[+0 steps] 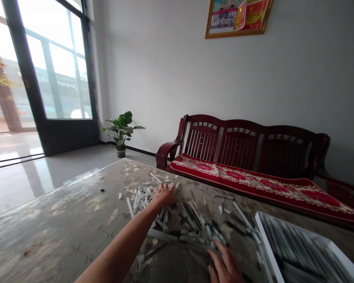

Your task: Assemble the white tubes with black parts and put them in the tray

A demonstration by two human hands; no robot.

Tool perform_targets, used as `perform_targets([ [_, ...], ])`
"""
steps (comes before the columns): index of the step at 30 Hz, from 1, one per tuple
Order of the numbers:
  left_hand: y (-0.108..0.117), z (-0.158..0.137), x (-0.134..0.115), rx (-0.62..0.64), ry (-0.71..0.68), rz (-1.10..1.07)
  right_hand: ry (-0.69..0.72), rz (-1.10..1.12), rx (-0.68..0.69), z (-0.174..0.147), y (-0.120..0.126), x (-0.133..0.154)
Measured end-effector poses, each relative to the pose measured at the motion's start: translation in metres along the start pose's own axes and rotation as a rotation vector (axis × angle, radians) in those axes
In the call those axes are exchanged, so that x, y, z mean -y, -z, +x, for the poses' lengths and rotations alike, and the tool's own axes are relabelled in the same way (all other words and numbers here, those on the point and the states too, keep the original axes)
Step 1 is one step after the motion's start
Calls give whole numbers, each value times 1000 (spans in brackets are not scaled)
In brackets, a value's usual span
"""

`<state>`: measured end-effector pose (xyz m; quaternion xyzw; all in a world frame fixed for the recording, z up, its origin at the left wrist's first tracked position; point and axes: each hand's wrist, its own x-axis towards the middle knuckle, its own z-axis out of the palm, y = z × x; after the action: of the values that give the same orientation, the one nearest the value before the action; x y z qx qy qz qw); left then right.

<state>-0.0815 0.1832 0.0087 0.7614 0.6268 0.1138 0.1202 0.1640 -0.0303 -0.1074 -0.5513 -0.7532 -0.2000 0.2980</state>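
My left hand (165,195) is stretched out over a heap of short white plastic pieces (143,199), which look like pen caps. Its fingers are spread and touch the top of the heap; the palm side is hidden. Near the bottom edge, my right hand (225,265) hovers or rests beside loose pen parts (191,236), fingers apart and slightly curled, with nothing visible in them. Clear, white and black tubes and thin refills lie scattered between the hands. To the right, a white box (308,236) holds many dark and clear pens in a slanted row, blurred.
The table (61,228) has a patterned, glossy covering. A small black piece (102,190) and a white piece (120,195) lie apart on the left. Behind stand a dark red wooden bench (236,145) with a red floral cover and a potted plant (120,131).
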Motion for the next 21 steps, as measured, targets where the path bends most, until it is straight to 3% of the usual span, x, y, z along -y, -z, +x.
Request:
perform_targets([
  [4, -5, -30, -10, 29, -131, 36, 69, -15, 43, 5, 10, -1],
  [9, -10, -74, -27, 70, -319, 63, -30, 37, 67, 6, 19, 8],
  [14, -7, -112, -39, 122, -689, 74, -124, 77, 38, 6, 22, 12],
  [17, -1, -141, -31, 141, -793, 60, -160, 96, -21, 9, 26, 16],
  [21, 0, -188, 0, 165, -772, 38, -129, 95, -47, 18, 39, 28],
])
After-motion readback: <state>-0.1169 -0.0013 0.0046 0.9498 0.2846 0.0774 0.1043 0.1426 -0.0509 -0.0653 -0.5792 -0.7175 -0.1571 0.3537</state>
